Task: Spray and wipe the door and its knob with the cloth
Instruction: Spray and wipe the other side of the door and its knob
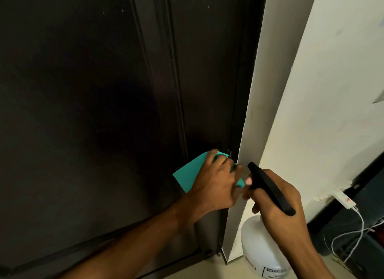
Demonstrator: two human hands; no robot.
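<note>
To the right of the dark door (104, 112) stands a pale wall (332, 91), its near edge running down just beside the door's right side. Low on that wall, well right of the door, a white adapter (344, 199) hangs with thin white cables (353, 233) looping below it.

Your left hand (214, 185) lies on the teal cloth (190, 172), fingers curled over its top edge, pressing it against the door near the right edge. The knob is hidden; you cannot tell whether it sits under the cloth.

Your right hand (278, 204), just right of the door's edge, grips the black trigger head of the spray bottle (261, 249), nozzle aimed toward the cloth. The bottle's white body hangs below your hand; whether it holds liquid cannot be told.
</note>
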